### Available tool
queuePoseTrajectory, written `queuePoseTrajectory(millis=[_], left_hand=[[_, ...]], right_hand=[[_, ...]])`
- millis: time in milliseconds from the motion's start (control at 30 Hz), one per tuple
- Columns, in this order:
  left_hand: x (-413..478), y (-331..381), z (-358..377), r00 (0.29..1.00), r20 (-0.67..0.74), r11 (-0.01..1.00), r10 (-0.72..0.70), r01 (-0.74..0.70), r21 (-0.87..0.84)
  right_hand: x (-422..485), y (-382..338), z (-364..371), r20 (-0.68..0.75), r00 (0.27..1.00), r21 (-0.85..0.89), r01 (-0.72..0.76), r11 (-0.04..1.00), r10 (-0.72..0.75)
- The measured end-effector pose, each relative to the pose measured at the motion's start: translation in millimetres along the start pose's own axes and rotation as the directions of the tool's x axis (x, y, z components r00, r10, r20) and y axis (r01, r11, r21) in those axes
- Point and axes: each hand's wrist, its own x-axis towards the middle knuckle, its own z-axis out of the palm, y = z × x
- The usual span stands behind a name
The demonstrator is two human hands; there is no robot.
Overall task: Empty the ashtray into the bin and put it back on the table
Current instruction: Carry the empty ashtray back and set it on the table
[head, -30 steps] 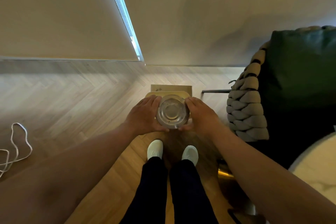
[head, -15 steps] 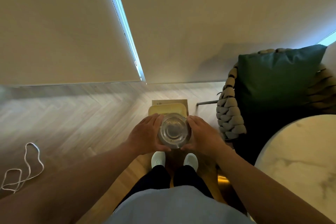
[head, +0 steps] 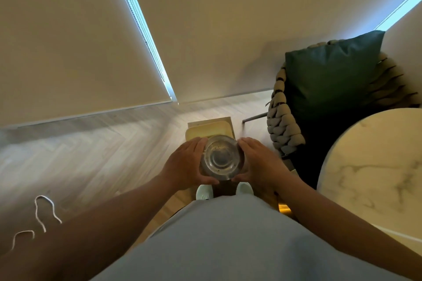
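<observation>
A round clear glass ashtray is held between my two hands in front of my body, its opening facing up toward me. My left hand cups its left side and my right hand cups its right side. A few dark specks lie inside near its far rim. Just beyond and below it stands the yellowish bin on the wooden floor; its near part is hidden by the ashtray. The round marble table is at the right.
A woven chair with a dark green cushion stands between the table and the wall. A white cord lies on the floor at the left. My white shoes show under the ashtray. Roller blinds cover the far wall.
The view has tilted up and turned right, so more of the marble table and cushion shows. The ashtray stays gripped in both hands, now higher above the bin.
</observation>
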Motion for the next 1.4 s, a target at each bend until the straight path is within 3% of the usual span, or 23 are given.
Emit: queuePoseTrajectory(millis=[333,633,933,1100,1400], left_hand=[[8.7,-6.3,2.1,0.994,0.079,0.997,0.077,-0.078,0.012],[23.0,15.6,19.7,0.945,0.226,0.968,0.238,-0.25,0.028],[15.0,88.8,57.5,0.805,0.345,0.855,0.483,-0.518,0.013],[-13.3,132.2,87.1,0.706,0.472,0.801,0.528,-0.599,-0.001],[-98.1,189.4,128.9,0.564,0.536,0.696,0.627,-0.716,-0.061]], right_hand=[[-13.5,-0.8,15.5,0.007,0.995,0.087,-0.097,0.991,0.097],[-79.0,-11.9,27.4,-0.126,0.943,0.227,-0.276,0.934,0.309],[-185.4,-10.7,53.2,-0.199,0.819,0.337,-0.458,0.822,0.538],[-255.4,-19.0,83.4,-0.182,0.721,0.339,-0.592,0.731,0.668],[-371.4,-57.1,134.0,-0.183,0.603,0.438,-0.657,0.614,0.776]])
